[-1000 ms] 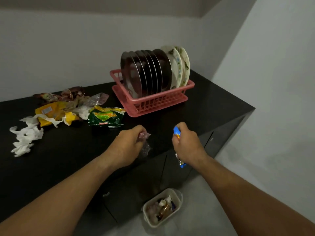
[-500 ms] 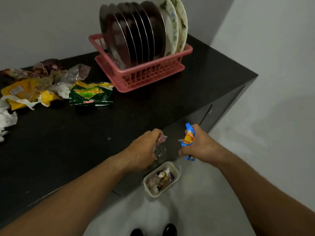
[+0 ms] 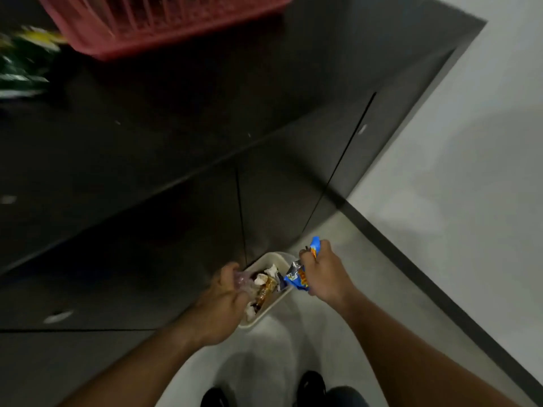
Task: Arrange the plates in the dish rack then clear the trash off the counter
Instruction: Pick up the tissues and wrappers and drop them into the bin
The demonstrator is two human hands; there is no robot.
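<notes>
Two wrappers (image 3: 298, 279) (image 3: 243, 282) in hands (image 3: 326, 279) (image 3: 221, 302) above bin (image 3: 274, 255)

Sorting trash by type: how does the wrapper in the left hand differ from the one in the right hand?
The left hand grips a clear wrapper, pinkish and crumpled small. The right hand grips a blue wrapper with orange print and a silver lining. It is longer and sticks out above and below the fist. Both are held over the bin.
</notes>
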